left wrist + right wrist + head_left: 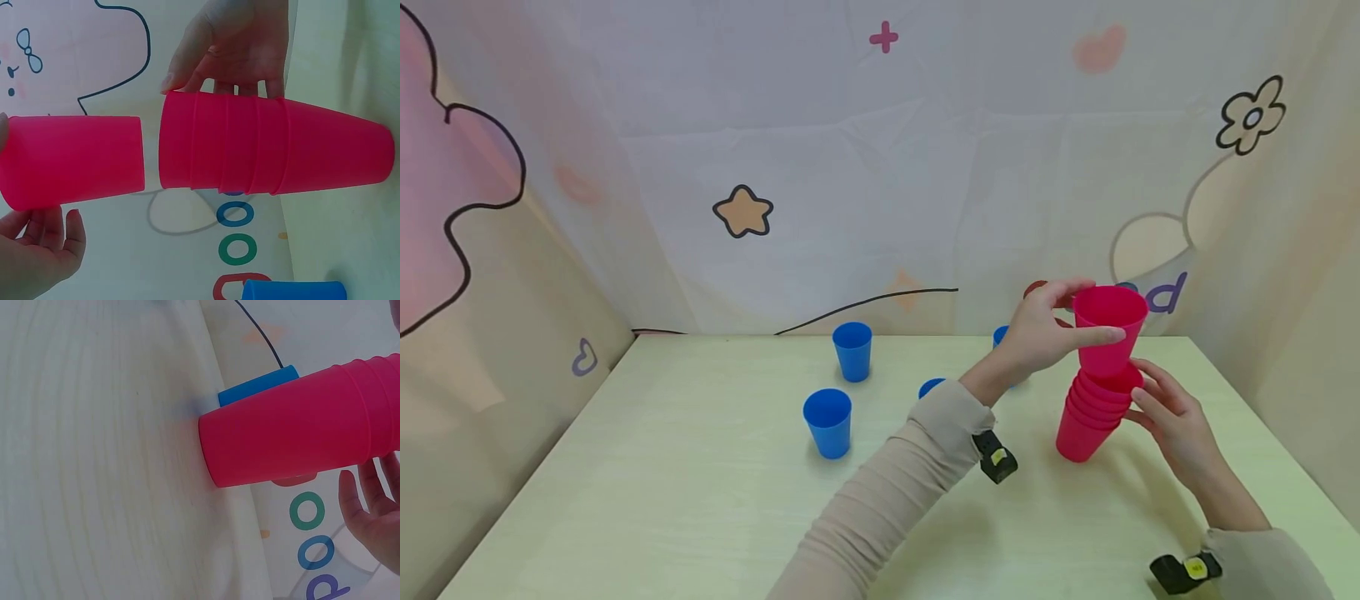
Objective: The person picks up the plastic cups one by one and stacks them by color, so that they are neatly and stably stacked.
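Four blue cups [828, 437] on a table [685, 500], two partly hidden; behind, a cloth [850, 167] printed with a star [743, 212], a flower [1252, 117], a cross [884, 37] and a pink heart [1101, 50].

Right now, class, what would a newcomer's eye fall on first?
Probably the red cup, held by the left hand above a stack of red cups that the right hand holds, at the head view's right. Then the upright blue cups nearer the middle, two partly hidden by the left arm.

Diffuse light, soft shadows on the pale table [662, 467], dimmer wrist views
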Action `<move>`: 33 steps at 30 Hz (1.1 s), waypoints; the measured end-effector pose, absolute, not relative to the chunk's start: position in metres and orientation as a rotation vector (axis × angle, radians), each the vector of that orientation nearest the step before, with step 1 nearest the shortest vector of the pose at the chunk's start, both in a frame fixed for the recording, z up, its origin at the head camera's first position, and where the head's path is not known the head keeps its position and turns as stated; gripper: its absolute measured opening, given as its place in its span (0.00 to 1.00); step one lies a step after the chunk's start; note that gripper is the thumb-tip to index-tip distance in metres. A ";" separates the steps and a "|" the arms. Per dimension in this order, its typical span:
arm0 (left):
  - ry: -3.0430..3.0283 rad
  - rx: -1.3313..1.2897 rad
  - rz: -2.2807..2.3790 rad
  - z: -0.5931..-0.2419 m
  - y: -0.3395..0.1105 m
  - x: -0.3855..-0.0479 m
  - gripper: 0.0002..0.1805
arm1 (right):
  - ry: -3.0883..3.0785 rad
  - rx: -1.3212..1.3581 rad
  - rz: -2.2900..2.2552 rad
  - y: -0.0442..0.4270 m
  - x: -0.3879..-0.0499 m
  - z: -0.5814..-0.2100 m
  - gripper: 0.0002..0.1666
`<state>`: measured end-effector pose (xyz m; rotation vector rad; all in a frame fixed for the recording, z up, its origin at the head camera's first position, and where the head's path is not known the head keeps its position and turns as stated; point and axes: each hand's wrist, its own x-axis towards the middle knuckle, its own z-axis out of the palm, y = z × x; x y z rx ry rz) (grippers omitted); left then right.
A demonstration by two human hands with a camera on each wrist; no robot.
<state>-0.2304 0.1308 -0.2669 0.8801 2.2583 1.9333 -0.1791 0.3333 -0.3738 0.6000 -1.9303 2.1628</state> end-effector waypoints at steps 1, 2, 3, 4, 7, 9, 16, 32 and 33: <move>2.256 0.870 1.929 -0.268 0.132 -0.231 0.30 | -1.929 0.600 2.164 0.333 -0.179 -0.374 0.24; 2.255 0.857 1.923 -0.270 0.133 -0.231 0.31 | -1.926 0.599 2.168 0.333 -0.178 -0.374 0.25; 2.254 0.846 1.919 -0.271 0.134 -0.232 0.31 | -1.922 0.600 2.173 0.334 -0.178 -0.374 0.25; 2.248 0.840 1.921 -0.273 0.135 -0.232 0.31 | -1.919 0.602 2.178 0.334 -0.178 -0.374 0.25; 2.228 0.822 1.931 -0.276 0.138 -0.235 0.30 | -1.909 0.609 2.192 0.334 -0.178 -0.374 0.25; 2.216 0.814 1.942 -0.277 0.140 -0.236 0.30 | -1.900 0.614 2.202 0.335 -0.179 -0.373 0.25; 2.191 0.811 1.945 -0.279 0.144 -0.235 0.30 | -1.907 0.604 2.194 0.335 -0.178 -0.375 0.26; 2.296 0.829 1.825 -0.295 0.144 -0.233 0.33 | -1.900 0.611 2.205 0.335 -0.178 -0.376 0.26; 2.304 0.828 1.817 -0.296 0.144 -0.232 0.33 | -1.901 0.609 2.205 0.335 -0.178 -0.376 0.26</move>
